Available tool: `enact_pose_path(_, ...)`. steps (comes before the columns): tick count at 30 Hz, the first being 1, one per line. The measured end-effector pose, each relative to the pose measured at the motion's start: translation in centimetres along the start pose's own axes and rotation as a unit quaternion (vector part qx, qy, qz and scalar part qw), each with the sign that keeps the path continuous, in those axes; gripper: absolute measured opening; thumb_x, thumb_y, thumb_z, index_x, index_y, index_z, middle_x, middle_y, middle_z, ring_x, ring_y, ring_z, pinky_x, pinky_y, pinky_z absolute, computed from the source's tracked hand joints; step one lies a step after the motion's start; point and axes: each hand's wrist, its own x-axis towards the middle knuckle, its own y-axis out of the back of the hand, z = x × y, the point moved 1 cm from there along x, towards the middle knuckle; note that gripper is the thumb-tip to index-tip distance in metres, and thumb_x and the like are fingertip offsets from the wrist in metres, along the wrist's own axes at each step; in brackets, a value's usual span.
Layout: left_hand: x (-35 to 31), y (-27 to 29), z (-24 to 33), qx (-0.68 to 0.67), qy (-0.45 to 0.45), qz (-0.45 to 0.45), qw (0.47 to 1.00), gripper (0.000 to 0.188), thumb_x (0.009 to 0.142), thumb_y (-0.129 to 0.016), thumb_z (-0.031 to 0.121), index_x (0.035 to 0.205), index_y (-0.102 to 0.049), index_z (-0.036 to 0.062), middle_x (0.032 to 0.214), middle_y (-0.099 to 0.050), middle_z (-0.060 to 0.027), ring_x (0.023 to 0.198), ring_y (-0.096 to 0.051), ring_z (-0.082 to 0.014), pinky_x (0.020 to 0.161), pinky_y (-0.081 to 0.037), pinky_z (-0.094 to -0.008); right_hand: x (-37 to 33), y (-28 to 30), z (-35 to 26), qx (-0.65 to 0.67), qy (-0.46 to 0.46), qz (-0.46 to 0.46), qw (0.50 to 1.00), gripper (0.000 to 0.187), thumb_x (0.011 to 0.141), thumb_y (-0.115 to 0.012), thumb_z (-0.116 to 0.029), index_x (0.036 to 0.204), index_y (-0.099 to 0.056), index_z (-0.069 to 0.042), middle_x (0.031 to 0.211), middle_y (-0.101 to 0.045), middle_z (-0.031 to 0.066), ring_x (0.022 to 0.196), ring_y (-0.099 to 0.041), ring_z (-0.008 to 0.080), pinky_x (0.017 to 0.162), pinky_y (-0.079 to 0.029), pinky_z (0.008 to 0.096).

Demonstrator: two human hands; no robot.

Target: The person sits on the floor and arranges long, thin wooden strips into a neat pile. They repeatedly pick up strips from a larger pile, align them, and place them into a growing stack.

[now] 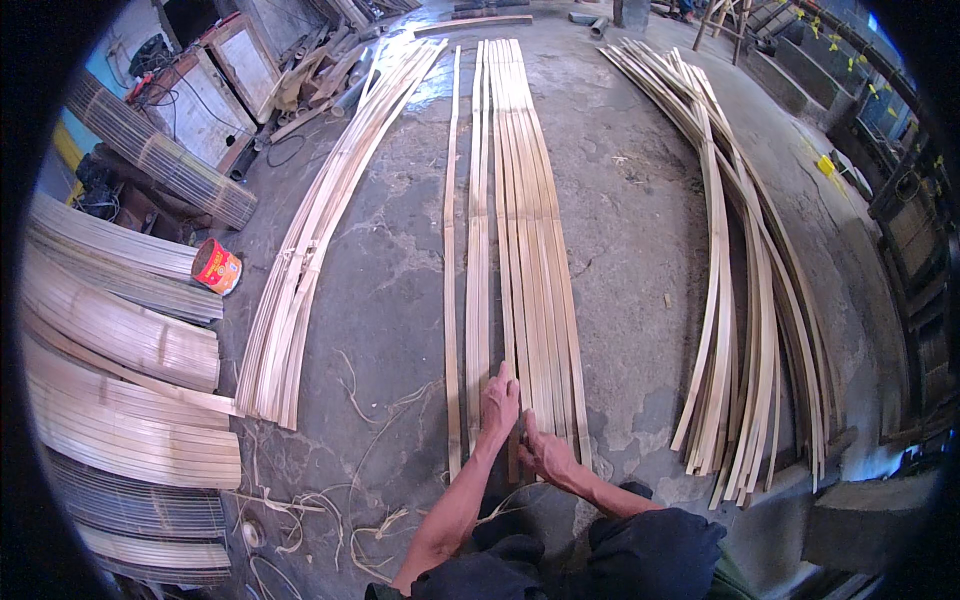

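Long pale bamboo strips (540,250) lie side by side on the floor in front of me, running away toward the far end. My left hand (499,405) is closed on one bamboo strip (508,352) at the left edge of this row. Close by, my right hand (547,455) bends over the near ends of the strips, its fingers closed at the same strip's near part. Just left of the row lies a narrow group of strips (478,300), and beyond it a single strip (452,300). The fingertips' exact grip is partly hidden.
A strip bundle (320,220) lies to the left, and a looser, crossing pile (740,300) to the right. Rolled slat mats (130,400) line the left side beside a red tin (217,266). Thin shavings (340,520) litter the concrete floor (390,260). Wood scraps (315,85) lean far left.
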Motion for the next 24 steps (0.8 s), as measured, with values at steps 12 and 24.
enact_pose_path(12,-0.9,2.0,2.7,0.112,0.044,0.028,0.992,0.056,0.087,-0.060,0.024,0.137,-0.046,0.0048,0.113,-0.052,-0.0190,0.106,-0.054,-0.0384,0.086,-0.045,-0.0524,-0.8,0.0,0.8,-0.003,0.063,0.069,0.996,0.068,0.092,-0.055,-0.028,0.147,-0.025,-0.001,0.090,-0.065,0.0260,0.075,-0.064,0.0440,0.067,-0.051,0.0513)
enact_pose_path(24,-0.9,3.1,-0.2,0.290,-0.056,0.129,0.947,0.043,0.079,-0.066,0.015,0.121,-0.055,0.0085,0.113,-0.053,-0.0083,0.109,-0.050,-0.0293,0.091,-0.041,-0.0463,-1.6,-0.6,-0.4,-0.031,0.069,0.054,0.996,0.048,0.094,-0.053,-0.022,0.137,-0.044,-0.005,0.101,-0.064,0.0221,0.084,-0.064,0.0401,0.070,-0.051,0.0485)
